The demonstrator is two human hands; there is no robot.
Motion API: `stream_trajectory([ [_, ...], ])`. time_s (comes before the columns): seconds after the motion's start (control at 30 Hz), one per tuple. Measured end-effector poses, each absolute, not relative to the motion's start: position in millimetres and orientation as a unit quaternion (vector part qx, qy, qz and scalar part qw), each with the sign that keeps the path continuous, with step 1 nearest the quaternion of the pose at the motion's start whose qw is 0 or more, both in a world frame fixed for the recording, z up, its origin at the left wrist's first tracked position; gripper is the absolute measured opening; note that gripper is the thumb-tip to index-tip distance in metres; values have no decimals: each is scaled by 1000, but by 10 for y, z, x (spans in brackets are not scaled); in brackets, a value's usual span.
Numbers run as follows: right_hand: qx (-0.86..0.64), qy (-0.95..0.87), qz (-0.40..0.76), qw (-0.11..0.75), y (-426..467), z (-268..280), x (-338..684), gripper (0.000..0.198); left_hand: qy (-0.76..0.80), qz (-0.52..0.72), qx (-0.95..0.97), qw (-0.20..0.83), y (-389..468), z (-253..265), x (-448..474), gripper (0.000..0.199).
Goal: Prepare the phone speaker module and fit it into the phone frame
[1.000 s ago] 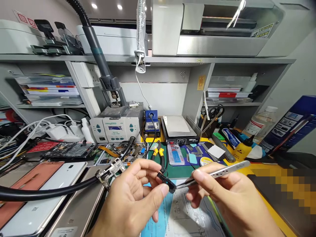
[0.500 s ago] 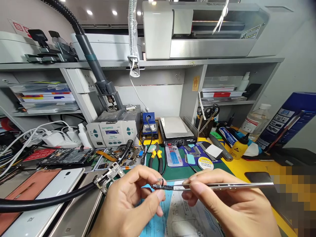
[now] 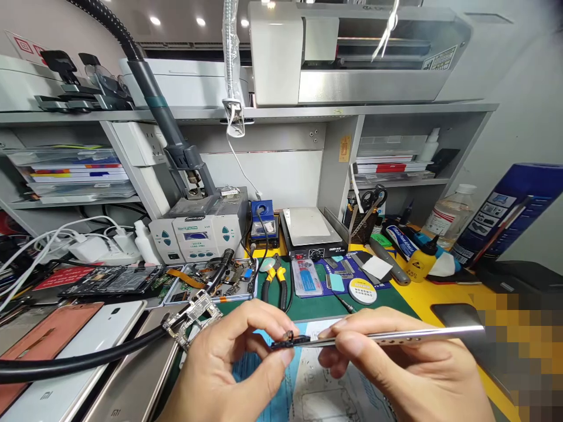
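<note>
Between the thumb and fingers of my left hand [image 3: 240,357] is a small, flat black part [image 3: 291,341] with a little piece standing up from it; its exact kind is too small to make out. My right hand [image 3: 396,357] is closed around metal tweezers [image 3: 417,335], held almost level. Their tips reach left to the black part and touch or nearly touch its underside. Below both hands lies a printed paper sheet [image 3: 323,387], partly covered by them. A phone circuit board [image 3: 193,319] sits just left of my left hand, beside a thick black hose [image 3: 109,350].
Pliers [image 3: 277,275] lie on the green mat beyond my hands, near a tray of boards [image 3: 176,293]. A heating plate [image 3: 308,228] and a hot-air station [image 3: 197,237] stand behind. Phone back covers [image 3: 83,357] lie left; a yellow bottle [image 3: 420,264] stands right.
The tweezers have tilted, and their holes now face me. The black part has turned slightly between my fingers, showing more of its top. My view has shifted a little.
</note>
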State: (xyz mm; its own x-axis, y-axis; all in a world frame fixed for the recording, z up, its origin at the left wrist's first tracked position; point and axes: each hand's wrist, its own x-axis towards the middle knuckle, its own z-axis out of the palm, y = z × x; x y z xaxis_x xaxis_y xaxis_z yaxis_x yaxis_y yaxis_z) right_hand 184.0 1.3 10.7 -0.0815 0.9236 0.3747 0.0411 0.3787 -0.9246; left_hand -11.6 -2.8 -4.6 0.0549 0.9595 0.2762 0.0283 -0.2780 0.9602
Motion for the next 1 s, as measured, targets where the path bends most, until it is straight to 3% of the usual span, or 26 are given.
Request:
stream_trajectory([
  [0.73, -405, -607, 430, 531, 14, 74, 1848, 13, 403, 541, 602, 428, -25, -75, -92, 16],
  [1.0, -402, -587, 448, 541, 14, 62, 1844, 16, 463, 486, 678, 301, -47, -58, -163, 9],
])
